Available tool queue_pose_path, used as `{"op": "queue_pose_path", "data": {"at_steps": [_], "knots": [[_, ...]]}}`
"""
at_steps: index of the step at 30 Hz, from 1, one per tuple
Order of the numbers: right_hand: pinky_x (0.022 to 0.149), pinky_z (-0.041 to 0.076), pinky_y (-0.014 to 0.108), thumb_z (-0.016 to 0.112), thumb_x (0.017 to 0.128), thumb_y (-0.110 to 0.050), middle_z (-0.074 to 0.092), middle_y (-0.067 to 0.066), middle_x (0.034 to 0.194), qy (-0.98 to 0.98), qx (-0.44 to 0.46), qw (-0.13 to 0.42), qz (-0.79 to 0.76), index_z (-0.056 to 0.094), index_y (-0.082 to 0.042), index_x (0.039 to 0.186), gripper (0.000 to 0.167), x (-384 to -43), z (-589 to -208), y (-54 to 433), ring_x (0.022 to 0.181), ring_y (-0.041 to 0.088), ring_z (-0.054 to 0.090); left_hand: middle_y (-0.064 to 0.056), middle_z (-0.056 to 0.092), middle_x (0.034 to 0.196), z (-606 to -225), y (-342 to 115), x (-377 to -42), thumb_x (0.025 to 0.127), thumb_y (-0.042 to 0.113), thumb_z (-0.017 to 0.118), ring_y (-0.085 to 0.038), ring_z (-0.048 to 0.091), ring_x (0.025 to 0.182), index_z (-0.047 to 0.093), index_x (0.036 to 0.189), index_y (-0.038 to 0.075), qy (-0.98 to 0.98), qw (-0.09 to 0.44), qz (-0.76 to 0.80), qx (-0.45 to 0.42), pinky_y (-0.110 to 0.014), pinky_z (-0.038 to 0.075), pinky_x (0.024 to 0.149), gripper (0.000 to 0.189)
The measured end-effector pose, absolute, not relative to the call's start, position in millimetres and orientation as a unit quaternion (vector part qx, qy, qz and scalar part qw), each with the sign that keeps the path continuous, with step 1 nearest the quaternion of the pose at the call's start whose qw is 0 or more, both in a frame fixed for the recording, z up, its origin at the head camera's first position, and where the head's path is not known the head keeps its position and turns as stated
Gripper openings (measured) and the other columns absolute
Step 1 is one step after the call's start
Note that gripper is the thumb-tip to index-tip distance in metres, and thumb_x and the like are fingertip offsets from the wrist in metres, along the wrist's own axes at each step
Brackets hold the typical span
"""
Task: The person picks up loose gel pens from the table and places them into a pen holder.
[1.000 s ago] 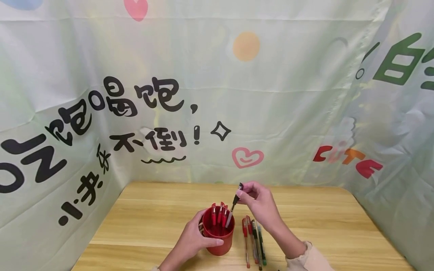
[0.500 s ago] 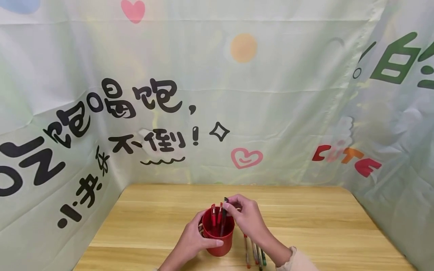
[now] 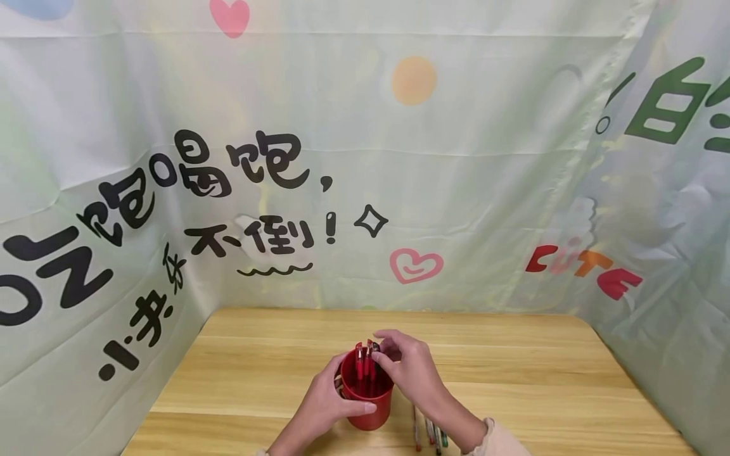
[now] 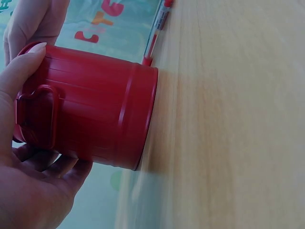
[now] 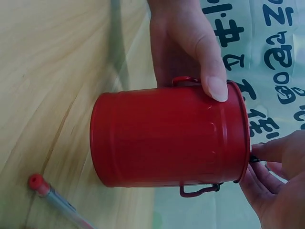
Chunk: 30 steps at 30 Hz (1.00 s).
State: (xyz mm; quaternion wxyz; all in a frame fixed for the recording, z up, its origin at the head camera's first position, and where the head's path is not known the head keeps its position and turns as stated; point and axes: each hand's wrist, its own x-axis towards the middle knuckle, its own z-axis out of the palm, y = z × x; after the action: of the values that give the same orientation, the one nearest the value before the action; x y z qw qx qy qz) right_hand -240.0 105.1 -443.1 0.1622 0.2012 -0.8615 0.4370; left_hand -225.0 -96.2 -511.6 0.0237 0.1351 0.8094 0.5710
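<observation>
In the head view a red metal bucket stands upright on the table, and my left hand grips its left side, thumb across the front near the rim. Red-capped pens stand inside it. At the rim's right side my right hand pinches the black top of a pen, whose lower part is down in the bucket. The right wrist view shows that black end between thumb and fingers just beyond the rim. Small wire handles sit on the bucket's sides.
Several more pens lie on the wooden table right of the bucket, partly hidden under my right forearm. A red-capped pen lies close to the bucket's base. Printed cloth hangs behind the table and along both sides.
My right hand has moved left and down, lowering the black pen from above the rim into the bucket beside the red pens. The left hand stays on the bucket.
</observation>
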Motion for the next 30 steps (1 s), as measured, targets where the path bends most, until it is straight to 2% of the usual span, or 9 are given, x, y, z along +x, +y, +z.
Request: {"op": "queue_pose_path", "data": {"at_steps": [3,7,13,19,27,30], "knots": [[0.068,0.061,0.019,0.082,0.085,-0.002,0.075,0.0,0.088,-0.865,0.218,0.183,0.413,0.076,-0.009,0.111,0.027,-240.2,-444.0,105.2,0.075,0.006,0.071,-0.003,0.064,0.141,-512.0,-95.9,-224.9,0.072,0.042,0.095,-0.024,0.064,0.125,0.048,0.15,0.017,0.808,0.023,0.572,0.136,-0.024,0.055,0.095,0.094],[0.066,0.061,0.021,0.084,0.084,-0.003,0.076,0.0,0.089,-0.877,0.226,0.207,0.371,0.078,-0.008,0.104,0.022,-240.8,-444.0,105.7,0.076,0.005,0.069,-0.003,0.063,0.142,-512.3,-95.5,-225.3,0.072,0.042,0.095,-0.023,0.063,0.126,0.047,0.15,0.017,0.806,0.029,0.576,0.135,-0.024,0.055,0.096,0.094],[0.064,0.062,0.026,0.084,0.084,-0.004,0.076,0.003,0.088,-0.891,0.216,0.225,0.33,0.079,-0.006,0.102,0.018,-245.5,-443.0,107.4,0.076,0.013,0.071,-0.004,0.062,0.143,-510.7,-95.1,-226.3,0.072,0.043,0.095,-0.023,0.063,0.128,0.047,0.151,0.017,0.808,0.031,0.574,0.132,-0.027,0.056,0.098,0.096],[0.067,0.063,0.032,0.082,0.086,-0.006,0.076,0.005,0.09,-0.896,0.219,0.193,0.334,0.079,-0.004,0.103,0.017,-250.7,-440.8,111.8,0.077,0.016,0.071,-0.004,0.063,0.143,-509.5,-95.3,-227.2,0.071,0.044,0.095,-0.023,0.063,0.127,0.047,0.151,0.016,0.813,0.029,0.568,0.127,-0.031,0.056,0.098,0.097],[0.068,0.058,0.018,0.078,0.091,-0.009,0.077,0.002,0.094,-0.903,0.211,0.137,0.348,0.078,-0.007,0.11,0.019,-253.5,-433.9,124.4,0.078,0.008,0.069,-0.006,0.062,0.144,-510.1,-95.6,-227.2,0.072,0.043,0.095,-0.024,0.062,0.128,0.046,0.151,0.015,0.807,0.036,0.576,0.125,-0.034,0.058,0.099,0.097],[0.069,0.057,0.018,0.076,0.093,-0.009,0.077,0.0,0.094,-0.907,0.193,0.13,0.35,0.079,-0.009,0.11,0.017,-256.4,-429.2,131.2,0.08,0.009,0.069,-0.006,0.062,0.144,-510.0,-96.0,-226.9,0.071,0.042,0.095,-0.024,0.063,0.128,0.047,0.151,0.016,0.805,0.038,0.579,0.125,-0.034,0.058,0.099,0.097]]}}
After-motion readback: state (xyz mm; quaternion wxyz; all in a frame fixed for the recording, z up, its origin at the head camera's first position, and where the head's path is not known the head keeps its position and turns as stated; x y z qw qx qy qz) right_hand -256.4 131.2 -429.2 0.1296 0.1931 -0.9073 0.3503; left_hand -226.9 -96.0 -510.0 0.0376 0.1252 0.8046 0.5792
